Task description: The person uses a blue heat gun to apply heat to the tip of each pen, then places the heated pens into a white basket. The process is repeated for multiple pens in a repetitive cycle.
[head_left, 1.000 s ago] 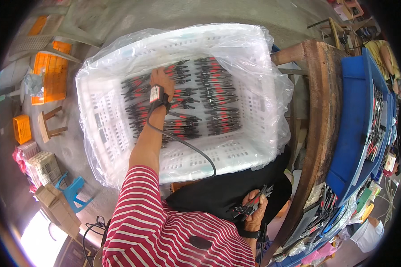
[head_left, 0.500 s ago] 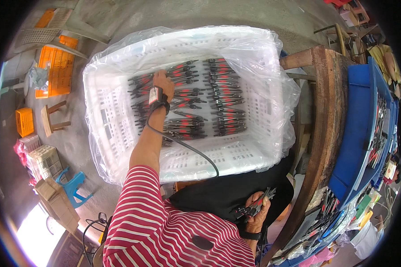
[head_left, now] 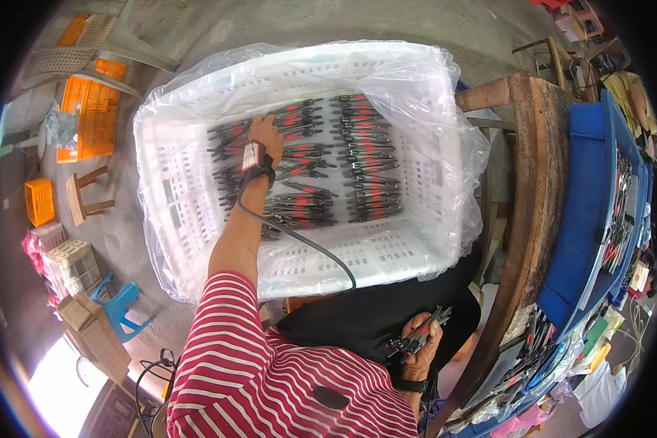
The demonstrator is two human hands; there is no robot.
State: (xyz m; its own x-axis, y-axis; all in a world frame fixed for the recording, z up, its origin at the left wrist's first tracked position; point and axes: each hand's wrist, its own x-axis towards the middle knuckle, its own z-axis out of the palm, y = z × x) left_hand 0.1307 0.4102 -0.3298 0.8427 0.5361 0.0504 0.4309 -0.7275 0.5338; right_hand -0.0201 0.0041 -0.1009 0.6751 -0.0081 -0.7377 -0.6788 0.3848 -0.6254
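Note:
Inside a white plastic crate (head_left: 306, 274) lined with clear film, slim black-and-red pieces (head_left: 372, 157) lie in two side-by-side rows; their exact kind is too small to make out. My left hand (head_left: 265, 137) reaches into the left row near its far end. Its fingers are curled down against pieces there, and the back of the hand partly hides them. A wrist strap with a small device and a dark cable is on that arm. Low at the right, over dark cloth on my lap, my right hand (head_left: 422, 347) is closed round a small bunch of black-and-red pieces (head_left: 417, 334).
Along the right runs a wooden bench edge (head_left: 529, 212), with a blue tray (head_left: 580, 219) holding more such pieces. Orange crates (head_left: 95, 109), a small wooden stool (head_left: 87, 196), a blue plastic stool (head_left: 122, 310) and cardboard boxes (head_left: 91, 328) stand on the floor to the left.
The view has shifted very slightly. My left hand stays at the same spot in the left row, and my right hand keeps its bunch.

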